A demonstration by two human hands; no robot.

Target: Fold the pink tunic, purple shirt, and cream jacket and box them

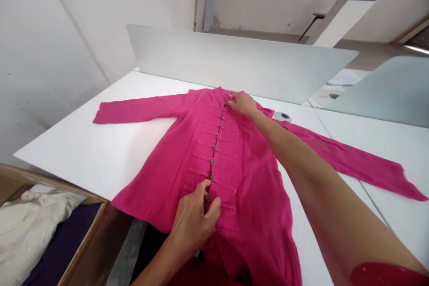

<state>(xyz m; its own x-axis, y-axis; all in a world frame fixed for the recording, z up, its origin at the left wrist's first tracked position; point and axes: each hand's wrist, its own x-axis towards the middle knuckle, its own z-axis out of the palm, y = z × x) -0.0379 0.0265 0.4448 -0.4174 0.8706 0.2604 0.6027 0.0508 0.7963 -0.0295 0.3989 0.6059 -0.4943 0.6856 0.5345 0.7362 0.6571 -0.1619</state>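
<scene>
A pink long-sleeved jacket (214, 152) lies spread face up on the white table (90, 152), with its sleeves out to both sides and its lower part hanging over the near edge. A row of small brown knot buttons (214, 147) with horizontal cord loops runs down its front. My left hand (192, 216) is low on the placket, its fingers pinching around a button (208, 197). My right hand (241, 104) lies at the collar, its fingertips at the top fastening. Its grip is hidden.
A cardboard box (95, 241) at the lower left holds cream cloth (33, 228) and dark purple cloth (63, 246). A frosted divider panel (234, 62) stands along the table's far side. A round cable grommet (282, 116) sits by the right sleeve.
</scene>
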